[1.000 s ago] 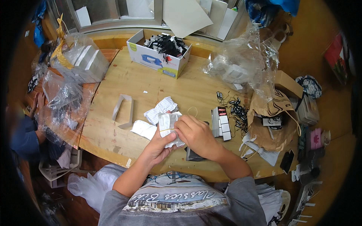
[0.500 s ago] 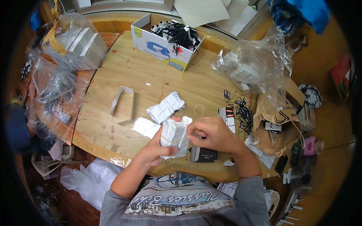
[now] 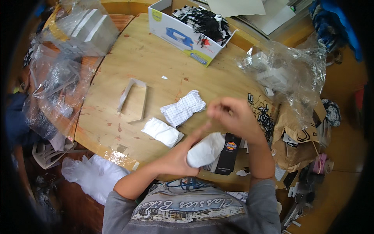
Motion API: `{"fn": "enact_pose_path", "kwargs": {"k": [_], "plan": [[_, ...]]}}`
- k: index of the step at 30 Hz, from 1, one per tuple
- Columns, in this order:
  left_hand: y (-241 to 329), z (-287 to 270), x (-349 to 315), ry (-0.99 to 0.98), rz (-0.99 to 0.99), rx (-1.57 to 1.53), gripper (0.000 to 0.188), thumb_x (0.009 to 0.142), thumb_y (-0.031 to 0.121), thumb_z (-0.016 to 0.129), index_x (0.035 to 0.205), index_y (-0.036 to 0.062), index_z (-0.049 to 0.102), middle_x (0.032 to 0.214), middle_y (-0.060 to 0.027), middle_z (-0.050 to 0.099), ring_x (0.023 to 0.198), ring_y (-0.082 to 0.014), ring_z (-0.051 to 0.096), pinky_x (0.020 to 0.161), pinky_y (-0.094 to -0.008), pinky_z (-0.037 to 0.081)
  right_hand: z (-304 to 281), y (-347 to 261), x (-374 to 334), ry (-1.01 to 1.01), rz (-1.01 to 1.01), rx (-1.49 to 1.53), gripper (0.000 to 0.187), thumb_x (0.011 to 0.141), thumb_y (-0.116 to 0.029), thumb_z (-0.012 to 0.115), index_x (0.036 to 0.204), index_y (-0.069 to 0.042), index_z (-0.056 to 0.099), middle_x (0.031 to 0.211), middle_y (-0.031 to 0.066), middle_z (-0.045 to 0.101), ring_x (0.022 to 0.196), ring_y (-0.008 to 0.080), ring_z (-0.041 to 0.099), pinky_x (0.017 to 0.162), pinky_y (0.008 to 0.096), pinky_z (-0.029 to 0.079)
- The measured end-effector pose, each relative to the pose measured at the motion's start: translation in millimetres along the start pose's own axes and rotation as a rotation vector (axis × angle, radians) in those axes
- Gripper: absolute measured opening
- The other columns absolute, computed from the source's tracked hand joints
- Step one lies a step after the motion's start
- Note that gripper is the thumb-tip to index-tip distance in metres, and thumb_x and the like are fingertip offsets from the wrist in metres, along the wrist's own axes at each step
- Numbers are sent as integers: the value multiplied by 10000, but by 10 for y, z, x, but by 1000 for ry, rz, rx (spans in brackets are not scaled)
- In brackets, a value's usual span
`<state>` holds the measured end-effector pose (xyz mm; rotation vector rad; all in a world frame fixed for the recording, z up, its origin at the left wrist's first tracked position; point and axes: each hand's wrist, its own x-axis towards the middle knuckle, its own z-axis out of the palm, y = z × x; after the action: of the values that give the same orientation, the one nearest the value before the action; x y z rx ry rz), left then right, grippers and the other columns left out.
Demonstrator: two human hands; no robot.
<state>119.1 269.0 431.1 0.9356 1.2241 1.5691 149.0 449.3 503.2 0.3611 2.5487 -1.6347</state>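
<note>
My left hand (image 3: 186, 154) is closed around a white wrapped bundle (image 3: 205, 150), held over the table's near edge. Up and to the right of the bundle is my right hand (image 3: 232, 113), its fingers curled in and slightly blurred; whatever they may hold is hidden. Close by on the table lie a striped folded cloth bundle (image 3: 183, 108) and a second white bundle (image 3: 161, 132). A stack of black printed cards (image 3: 228, 155) sits just right of the held bundle.
An open cardboard frame (image 3: 143, 102) stands to the left. At the back is a box (image 3: 183, 37) full of black-corded tags. Plastic-wrapped white boxes (image 3: 91, 33) are far left. On the right are black cords (image 3: 265, 119), a brown paper bag (image 3: 294, 144) and clear plastic (image 3: 292, 74).
My right hand has lifted off the white bundle and moved up and away. The bundle has tilted in my left hand. The rubber band on the table is no longer visible. The view has shifted.
</note>
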Motion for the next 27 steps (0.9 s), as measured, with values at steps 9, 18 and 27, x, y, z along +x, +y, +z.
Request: {"fn": "enact_pose_path", "kwargs": {"k": [9,18,27], "plan": [[-91,-48,-5,104,120,182,871,670,136,686,1340,62,135,1304,-149,296,1215,-222,284,987,-312,220,-376,862,206,385,-132,-548,103,732,-68,585,804,5,597,900,95,538,714,157,552,616,253,425],[-78,231,17,424,73,-111,464,915,271,356,1278,-5,272,1274,-136,338,1169,-187,320,970,-286,240,429,186,-633,49,-99,12,542,731,-44,612,1190,-68,326,1129,114,446,901,195,540,675,279,478],[7,224,-112,655,31,-289,377,921,286,358,1025,-41,516,930,-63,559,851,-80,498,773,-231,395,482,470,-774,88,2,1055,580,812,-98,549,1286,-117,216,1161,117,438,1050,216,466,899,362,386]]}}
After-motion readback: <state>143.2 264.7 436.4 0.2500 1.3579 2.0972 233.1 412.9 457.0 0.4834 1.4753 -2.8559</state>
